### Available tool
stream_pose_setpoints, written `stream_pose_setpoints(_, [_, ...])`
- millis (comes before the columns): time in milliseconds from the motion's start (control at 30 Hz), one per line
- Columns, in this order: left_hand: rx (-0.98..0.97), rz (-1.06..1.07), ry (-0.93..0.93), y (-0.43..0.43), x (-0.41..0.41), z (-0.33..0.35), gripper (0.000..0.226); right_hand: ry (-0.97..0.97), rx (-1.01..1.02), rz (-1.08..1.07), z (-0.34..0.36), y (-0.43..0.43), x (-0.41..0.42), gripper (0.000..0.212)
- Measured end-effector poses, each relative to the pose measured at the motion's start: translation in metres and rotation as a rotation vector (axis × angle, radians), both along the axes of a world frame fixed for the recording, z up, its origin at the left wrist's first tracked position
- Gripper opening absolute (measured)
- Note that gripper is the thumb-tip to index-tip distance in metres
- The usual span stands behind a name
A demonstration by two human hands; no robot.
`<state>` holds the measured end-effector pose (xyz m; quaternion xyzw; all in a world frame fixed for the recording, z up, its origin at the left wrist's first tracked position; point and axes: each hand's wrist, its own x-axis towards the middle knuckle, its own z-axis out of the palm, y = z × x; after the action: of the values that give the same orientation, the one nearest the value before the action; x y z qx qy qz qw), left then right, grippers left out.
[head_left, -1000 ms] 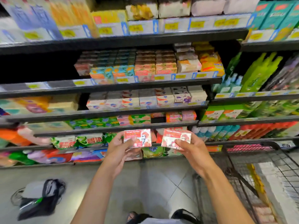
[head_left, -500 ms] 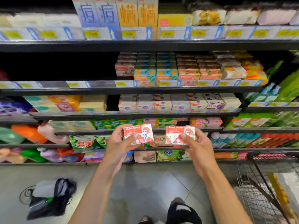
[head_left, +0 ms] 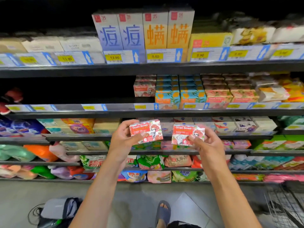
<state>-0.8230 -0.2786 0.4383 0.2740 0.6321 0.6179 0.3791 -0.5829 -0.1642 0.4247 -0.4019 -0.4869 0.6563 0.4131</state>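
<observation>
In the middle of the frame, the left hand (head_left: pixel 122 142) holds a small red-and-white cardboard box printed "Goat Soap" (head_left: pixel 148 129). Its grip is closed round the box, with the thumb lying across the lower front face and the fingers curled over the top left edge. Just to the right, the right hand (head_left: pixel 210 146) holds a second red-and-white "Goat Soap" box (head_left: pixel 184 131) of the same print. That grip is also closed, the thumb pressing the lower front and the fingers wrapped behind the right edge. The two boxes are held side by side at about the same height with their fronts toward the camera. They are near each other but not touching, and the left one is tilted slightly. Both are held in the air in front of the dark metal shelves (head_left: pixel 148 112), level with the row of pale soap packets (head_left: pixel 230 126). Above them, right of centre on the next shelf up, stands a short stack of red boxes with a similar print (head_left: pixel 144 88), beside blue-and-orange boxes (head_left: pixel 167 96). Tall blue and orange cartons with large characters (head_left: pixel 143 30) stand on the top shelf above yellow price tags. On the grey floor, a black-and-grey bag (head_left: pixel 57 211) lies at the lower left, a foot in a dark sandal (head_left: pixel 162 211) is at the bottom centre, and a wire shopping trolley (head_left: pixel 286 209) is at the lower right.
</observation>
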Motion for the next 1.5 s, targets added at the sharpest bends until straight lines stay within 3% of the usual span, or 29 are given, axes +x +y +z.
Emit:
stream_pose_setpoints(133, [0.014,-0.013,0.069,0.02,-0.029,0.022,0.045,0.011,0.03,0.031,0.006,0.024,-0.026,0.048])
stream_pose_setpoints(500, [0.027,-0.102,0.297,0.074,-0.094,0.064,0.049,-0.017,0.069,0.032,0.013,0.034,-0.047,0.053])
stream_pose_setpoints(933, [-0.008,-0.189,0.478,0.13,-0.134,0.04,0.046,0.039,0.133,-0.096,0.006,0.019,-0.081,0.049])
stream_pose_setpoints(1500, [-0.153,-0.272,0.991,0.154,-0.143,0.026,0.043,0.075,0.17,-0.163,-0.014,0.018,-0.095,0.05])
